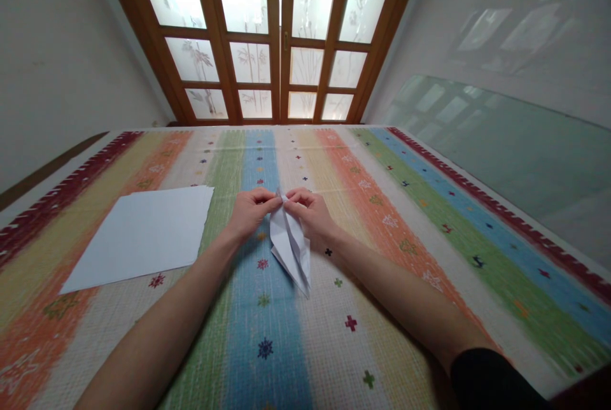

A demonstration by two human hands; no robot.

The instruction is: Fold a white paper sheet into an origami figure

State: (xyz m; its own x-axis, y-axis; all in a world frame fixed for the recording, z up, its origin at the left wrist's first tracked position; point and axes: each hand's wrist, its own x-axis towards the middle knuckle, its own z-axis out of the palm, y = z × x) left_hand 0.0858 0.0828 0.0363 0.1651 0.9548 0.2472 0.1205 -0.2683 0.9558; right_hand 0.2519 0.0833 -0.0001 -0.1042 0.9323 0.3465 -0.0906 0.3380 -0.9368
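Left hand [249, 211], right hand [310, 212] pinch folded paper [291, 246]; top tip hidden.

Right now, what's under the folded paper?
The striped cloth lies under the folded paper, blue stripe to its left. Both hands, left and right, pinch its top. Whatever is under the cloth is hidden.

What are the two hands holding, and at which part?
Both the left hand and right hand pinch the folded white paper at its far tip.

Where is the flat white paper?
In the head view, the flat white paper lies on the striped cloth, left of the left hand pinching the folded paper.
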